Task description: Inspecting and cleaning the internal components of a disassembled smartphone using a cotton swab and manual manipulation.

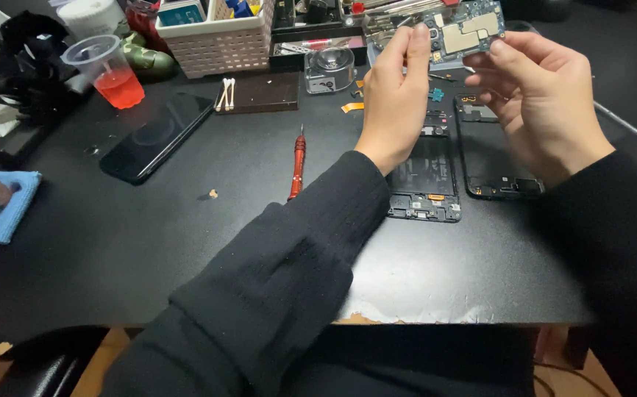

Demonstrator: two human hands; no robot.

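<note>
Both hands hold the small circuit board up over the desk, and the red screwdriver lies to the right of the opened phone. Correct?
Not quite. In the head view the red screwdriver lies left of the opened phone, not right. Both the left hand and right hand do hold the circuit board.

A blue-green circuit board (464, 29) with pale metal patches, a red screwdriver (298, 163), a black phone (158, 135), red liquid in a clear cup (109, 70), a blue cloth (6, 206), black surface (149, 250).
</note>
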